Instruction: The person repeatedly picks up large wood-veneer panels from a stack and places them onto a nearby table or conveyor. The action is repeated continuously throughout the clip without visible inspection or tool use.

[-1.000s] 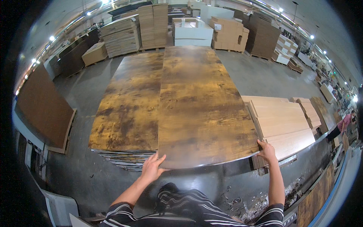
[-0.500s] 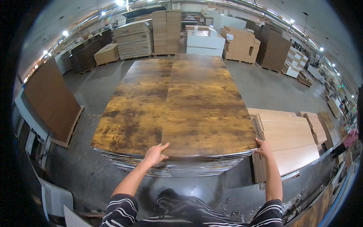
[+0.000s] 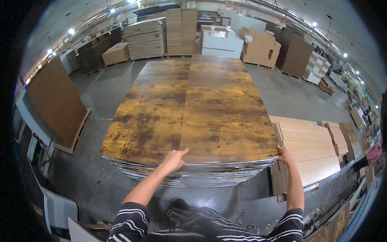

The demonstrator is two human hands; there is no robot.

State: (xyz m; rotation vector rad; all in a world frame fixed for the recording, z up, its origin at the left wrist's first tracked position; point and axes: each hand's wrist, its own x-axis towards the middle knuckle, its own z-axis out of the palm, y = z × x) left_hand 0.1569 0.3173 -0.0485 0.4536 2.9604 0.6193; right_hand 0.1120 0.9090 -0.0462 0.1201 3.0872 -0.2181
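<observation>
Two stacks of wood-grain panels stand side by side in front of me, brown and yellow on top, with pale edges showing at the near side. My left hand [image 3: 174, 159] grips the near-left corner of the right stack's top panel [image 3: 225, 125], its thumb lying over the surface beside the seam. At the near-right corner, my right hand [image 3: 286, 156] is closed round the same panel's edge, thumb on top. The fingers under the edge are partly hidden. The left stack's top panel [image 3: 149, 117] lies flush beside it.
Lower stacks of light wood boards [image 3: 308, 141] stand close on the right. A brown board stack [image 3: 56, 105] stands left. Cardboard stacks [image 3: 181, 32] and a white stack [image 3: 221, 42] line the back. Another person [image 3: 373, 154] is at the far right.
The whole view has shifted slightly, so the stacks and both hands appear a little further right and higher. Both hands keep their hold on the panel's near corners.
</observation>
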